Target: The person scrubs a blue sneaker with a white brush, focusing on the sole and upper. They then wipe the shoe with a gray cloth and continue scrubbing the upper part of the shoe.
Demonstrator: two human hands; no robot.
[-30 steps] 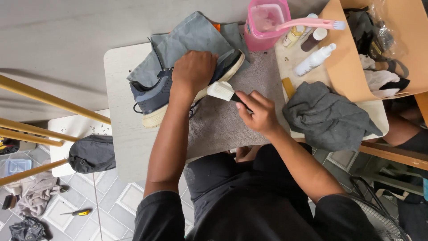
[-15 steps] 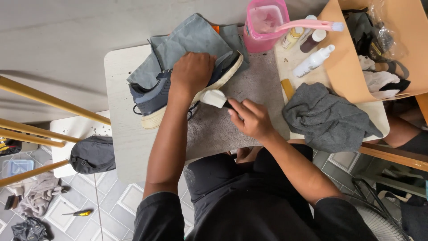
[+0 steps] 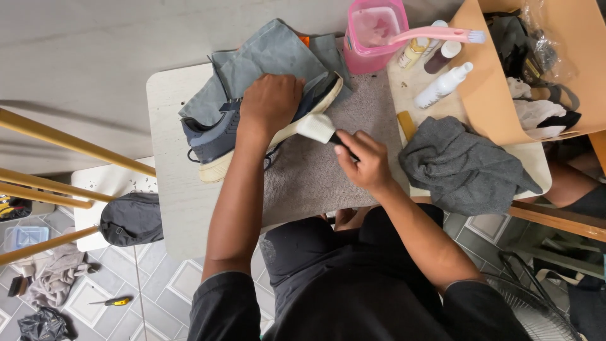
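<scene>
The left hand (image 3: 271,101) lies palm-down on a dark blue sneaker (image 3: 221,136), fingers spread and pressed over its upper, pinning it on its side on the small white table (image 3: 167,208), where it rests partly on a grey cloth (image 3: 271,53) and partly on a grey-brown towel (image 3: 315,177). The right hand (image 3: 363,161) is closed around the dark handle of a brush (image 3: 317,128), thumb and fingers pinching it, and the brush's pale head now touches the cream sole edge near the heel. A second ago that brush head sat clear of the shoe, out over the towel; half a second ago it had slid closer, and now it is against the sole (the right hand has travelled up and leftward with it, while the left hand has kept its place on the shoe). The sneaker itself has not shifted. Behind it stands a pink tub (image 3: 375,31) with a pink brush (image 3: 435,35) laid across its rim, beside a white spray bottle (image 3: 442,85) and a crumpled dark grey rag (image 3: 464,164). On the tiled floor to the left lie a dark bag (image 3: 129,218) and a yellow-handled screwdriver (image 3: 113,301).
</scene>
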